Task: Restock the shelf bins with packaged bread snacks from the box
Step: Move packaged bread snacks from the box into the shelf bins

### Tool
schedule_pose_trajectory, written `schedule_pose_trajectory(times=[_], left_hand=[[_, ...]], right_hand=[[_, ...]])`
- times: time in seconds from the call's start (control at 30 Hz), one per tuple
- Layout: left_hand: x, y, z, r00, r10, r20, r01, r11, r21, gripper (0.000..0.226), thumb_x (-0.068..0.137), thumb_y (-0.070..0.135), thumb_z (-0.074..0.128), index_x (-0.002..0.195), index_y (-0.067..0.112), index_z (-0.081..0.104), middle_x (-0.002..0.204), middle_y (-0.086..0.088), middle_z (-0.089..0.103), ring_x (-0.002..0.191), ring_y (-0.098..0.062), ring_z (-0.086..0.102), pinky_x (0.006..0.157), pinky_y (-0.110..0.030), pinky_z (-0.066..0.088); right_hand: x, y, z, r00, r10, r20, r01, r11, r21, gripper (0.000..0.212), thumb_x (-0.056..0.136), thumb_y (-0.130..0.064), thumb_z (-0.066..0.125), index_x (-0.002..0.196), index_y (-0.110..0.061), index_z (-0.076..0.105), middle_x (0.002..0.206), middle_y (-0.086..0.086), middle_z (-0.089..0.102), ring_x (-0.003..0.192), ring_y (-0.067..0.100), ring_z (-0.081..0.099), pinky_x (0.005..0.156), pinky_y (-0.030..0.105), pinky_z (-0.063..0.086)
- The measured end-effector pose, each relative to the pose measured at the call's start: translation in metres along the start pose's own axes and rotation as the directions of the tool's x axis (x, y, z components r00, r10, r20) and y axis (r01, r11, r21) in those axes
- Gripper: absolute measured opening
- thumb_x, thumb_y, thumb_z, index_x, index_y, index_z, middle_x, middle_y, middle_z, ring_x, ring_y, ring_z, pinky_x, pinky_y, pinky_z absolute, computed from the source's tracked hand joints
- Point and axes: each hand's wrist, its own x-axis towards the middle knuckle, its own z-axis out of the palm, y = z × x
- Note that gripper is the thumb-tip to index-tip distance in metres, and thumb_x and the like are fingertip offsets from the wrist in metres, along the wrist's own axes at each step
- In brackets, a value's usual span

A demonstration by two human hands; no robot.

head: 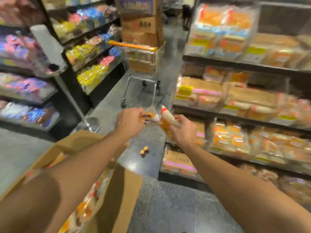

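Mid-restock — left hand [130, 121] and right hand [183, 130] each grip bread packets [165, 118], shelf bins [235, 140] at three o'clock, box [107, 195] at seven still part full.

I see a grey speckled floor [156, 207] running down a shop aisle, black shelving [107, 84] on the left, and a trolley [143, 64] before stacked cartons [141, 29] beyond.
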Motion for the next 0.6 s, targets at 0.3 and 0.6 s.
schedule_pose_trajectory(times=[0.3,0.6], left_hand=[[0.134,0.177,0.043,0.99,0.094,-0.109,-0.081,0.989,0.12,0.017,0.086,0.029,0.07,0.101,0.028,0.063,0.103,0.003,0.066,0.106,-0.026,0.053,0.086,-0.041,0.037],[0.258,0.204,0.103,0.957,0.199,-0.212,-0.143,0.957,0.252,0.016,0.089,0.029,0.066,0.105,0.03,0.063,0.109,0.006,0.064,0.109,-0.024,0.044,0.086,-0.043,0.032]], right_hand=[[0.123,0.087,-0.142,0.971,0.028,-0.239,-0.022,0.999,0.032,0.035,0.084,-0.025,0.068,0.119,-0.025,0.065,0.104,-0.002,0.07,0.092,0.019,0.061,0.078,0.034,0.051],[0.237,0.11,-0.136,0.933,0.023,-0.36,-0.019,1.0,0.015,0.036,0.088,-0.023,0.07,0.124,-0.022,0.064,0.111,-0.001,0.069,0.102,0.02,0.063,0.083,0.029,0.045]])
